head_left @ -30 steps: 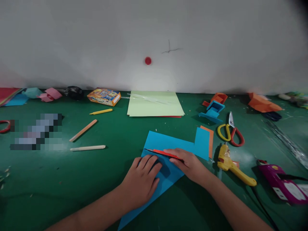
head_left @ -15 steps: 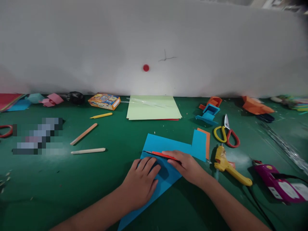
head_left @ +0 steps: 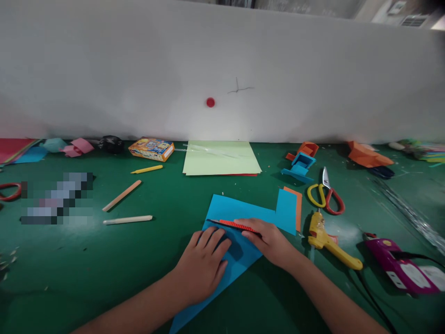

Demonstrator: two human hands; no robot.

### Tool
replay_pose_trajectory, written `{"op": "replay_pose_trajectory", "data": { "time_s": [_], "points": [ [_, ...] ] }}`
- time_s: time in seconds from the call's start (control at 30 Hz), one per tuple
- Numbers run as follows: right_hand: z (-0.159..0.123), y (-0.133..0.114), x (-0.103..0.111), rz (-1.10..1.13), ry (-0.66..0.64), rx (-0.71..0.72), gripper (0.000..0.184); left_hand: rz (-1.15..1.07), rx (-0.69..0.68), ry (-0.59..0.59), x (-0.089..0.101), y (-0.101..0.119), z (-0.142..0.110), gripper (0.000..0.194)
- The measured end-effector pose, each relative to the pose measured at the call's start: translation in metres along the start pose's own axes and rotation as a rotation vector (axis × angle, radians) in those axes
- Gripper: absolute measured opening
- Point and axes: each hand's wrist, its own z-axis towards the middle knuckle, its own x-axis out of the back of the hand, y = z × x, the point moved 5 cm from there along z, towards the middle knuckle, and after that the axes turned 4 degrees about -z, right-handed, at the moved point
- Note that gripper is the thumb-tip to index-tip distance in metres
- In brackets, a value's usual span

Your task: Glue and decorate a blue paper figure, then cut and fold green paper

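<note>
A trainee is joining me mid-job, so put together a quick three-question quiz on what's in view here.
1. True or false: the left hand rests on the blue paper.

2. What does the right hand hold?
A) the glue gun
B) the slim red-and-black tool
C) the orange stick

3. Fill in: the scissors on the right have handles in red and ____.

Key: 1. True. 2. B. 3. Yellow.

Place: craft work area | green table | glue gun | scissors | blue paper
</note>
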Motion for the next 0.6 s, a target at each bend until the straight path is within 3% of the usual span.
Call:
{"op": "replay_pose_trajectory", "data": {
  "time_s": [0.23,0.6],
  "points": [
    [0.0,-0.001,0.0,0.003,-0.001,-0.007,0.04,-0.007,0.061,0.036,0.004,0.001,-0.002,0.036],
    [0.0,-0.002,0.001,-0.021,0.015,0.015,0.04,0.005,0.131,0.052,0.033,-0.019,0.008,0.031]
  ]
}}
